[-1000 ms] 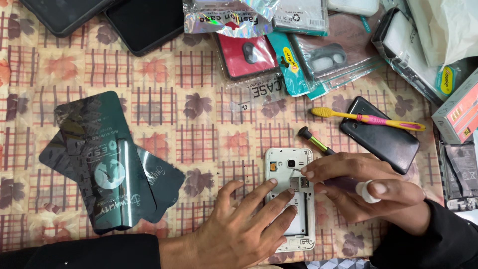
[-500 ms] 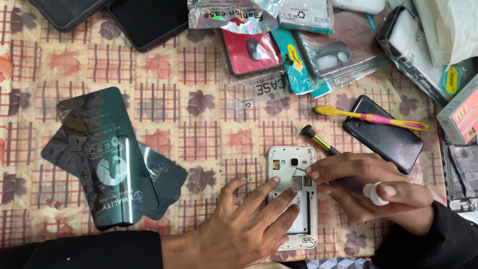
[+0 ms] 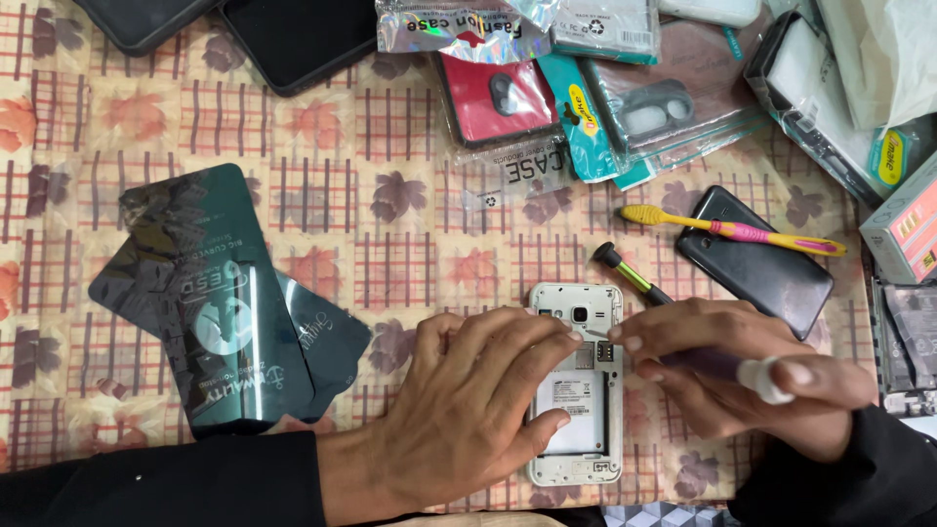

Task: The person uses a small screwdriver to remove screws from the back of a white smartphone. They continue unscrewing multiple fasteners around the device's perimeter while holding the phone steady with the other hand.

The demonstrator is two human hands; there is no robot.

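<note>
Head view: since half a second ago your left hand [image 3: 468, 410] stays flat on the opened white phone [image 3: 578, 384] near the tablecloth's [image 3: 410, 263] front edge, fingers spread and pressing it, while your right hand [image 3: 732, 376] keeps its fingers clenched around a thin tool [image 3: 727, 363] whose tip touches the phone's top. Dark green glossy screen-protector packets [image 3: 224, 312] lie toward the left edge. Clear bagged cases, one red [image 3: 503, 98] and one teal-labelled [image 3: 586, 122], crowd the back edge.
</note>
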